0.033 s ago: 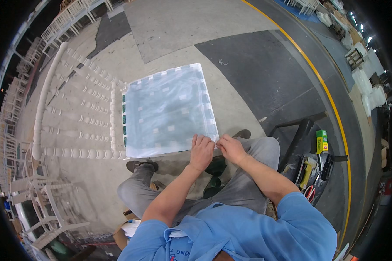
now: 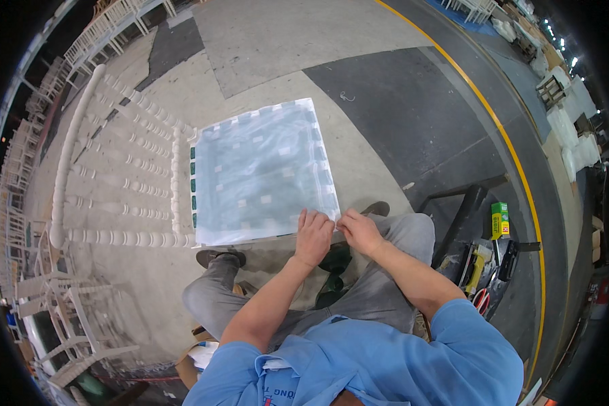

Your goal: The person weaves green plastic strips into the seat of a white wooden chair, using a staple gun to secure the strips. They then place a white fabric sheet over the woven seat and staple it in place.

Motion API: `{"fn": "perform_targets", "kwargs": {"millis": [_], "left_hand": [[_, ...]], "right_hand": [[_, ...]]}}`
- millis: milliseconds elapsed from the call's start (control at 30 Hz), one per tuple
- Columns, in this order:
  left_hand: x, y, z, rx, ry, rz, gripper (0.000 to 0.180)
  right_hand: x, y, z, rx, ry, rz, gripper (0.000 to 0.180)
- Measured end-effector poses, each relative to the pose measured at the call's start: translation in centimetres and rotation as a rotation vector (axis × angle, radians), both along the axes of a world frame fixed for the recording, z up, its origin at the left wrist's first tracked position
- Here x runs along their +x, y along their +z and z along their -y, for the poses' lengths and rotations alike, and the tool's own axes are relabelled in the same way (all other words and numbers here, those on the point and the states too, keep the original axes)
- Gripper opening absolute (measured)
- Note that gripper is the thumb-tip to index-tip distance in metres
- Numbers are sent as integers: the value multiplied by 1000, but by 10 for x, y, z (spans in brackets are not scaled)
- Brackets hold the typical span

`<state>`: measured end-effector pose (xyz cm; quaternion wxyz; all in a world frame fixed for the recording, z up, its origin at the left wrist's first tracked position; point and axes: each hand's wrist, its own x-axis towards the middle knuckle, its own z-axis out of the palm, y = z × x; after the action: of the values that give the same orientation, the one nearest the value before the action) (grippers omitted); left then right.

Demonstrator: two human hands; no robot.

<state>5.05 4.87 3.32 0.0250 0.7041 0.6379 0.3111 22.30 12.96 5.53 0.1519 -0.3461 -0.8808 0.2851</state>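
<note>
A chair with white turned spindles (image 2: 125, 238) stands before me, its back to the left. Over its square seat lies a translucent pale blue-white sheet (image 2: 264, 169) with small white patches and white borders. Green strips show along the seat's left edge. At the near right corner, my left hand (image 2: 314, 237) has its fingers bent over the sheet's edge, the thumb side toward the corner. Close beside it, my right hand (image 2: 360, 232) pinches the same corner, thumb and forefinger pressed together. What lies between the fingertips is mostly hidden.
To my right, a tool tray holds a yellow-handled tool (image 2: 476, 268), red-handled scissors (image 2: 481, 300) and a green-yellow box (image 2: 499, 220). A black bar (image 2: 461, 223) stands beside it. White chair frames (image 2: 68, 298) crowd the left. A yellow floor line (image 2: 497, 122) curves along the right.
</note>
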Motion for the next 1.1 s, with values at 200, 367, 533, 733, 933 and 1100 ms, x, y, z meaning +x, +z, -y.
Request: {"fn": "perform_targets", "kwargs": {"millis": [200, 367, 533, 733, 933, 1100], "left_hand": [[-4, -1, 3, -18, -41, -36, 15], [5, -4, 12, -13, -97, -126, 31], [1, -10, 31, -95, -85, -221, 42], [8, -2, 29, -138, -121, -286, 52], [16, -11, 44, -227, -45, -273, 62], [20, -11, 56, -270, 8, -232, 71]], "right_hand": [[1, -2, -4, -30, 6, -33, 9], [15, 8, -2, -14, -32, 2, 13], [83, 69, 4, 3, -402, -250, 25], [358, 77, 41, 151, -1343, 569, 62], [426, 52, 58, -627, -1378, -72, 37], [401, 63, 44, -730, -1301, 5, 20]]}}
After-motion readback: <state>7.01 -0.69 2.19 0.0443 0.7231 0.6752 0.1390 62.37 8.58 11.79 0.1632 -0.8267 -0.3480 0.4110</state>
